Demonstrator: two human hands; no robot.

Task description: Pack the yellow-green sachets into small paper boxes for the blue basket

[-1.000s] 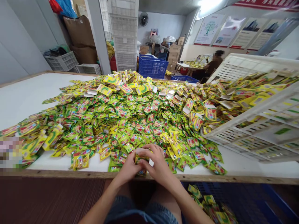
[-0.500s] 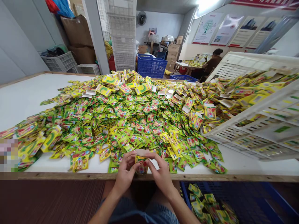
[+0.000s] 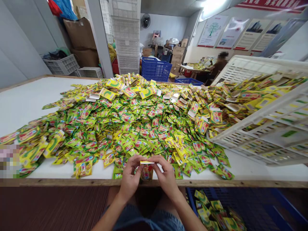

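A small printed carton is held upright at the table's front edge. My left hand pinches its left side, thumb in front and fingers at the top. On its right side my right hand grips it the same way. The carton's top flap is folded over, its white edge facing me. Whether anything is inside the carton cannot be seen. Just beyond my hands lies a wide heap of green sachets, with yellow sachets to the right of my right hand.
Flat yellow cartons top the heap's far side. At right a tilted white crate spills more cartons. Below the table at right, a blue crate holds yellow cartons. Another person sits at a far table.
The carton's top flap, raised half a second ago, is now folded down toward me. My fingers have shifted inward along the top edge.
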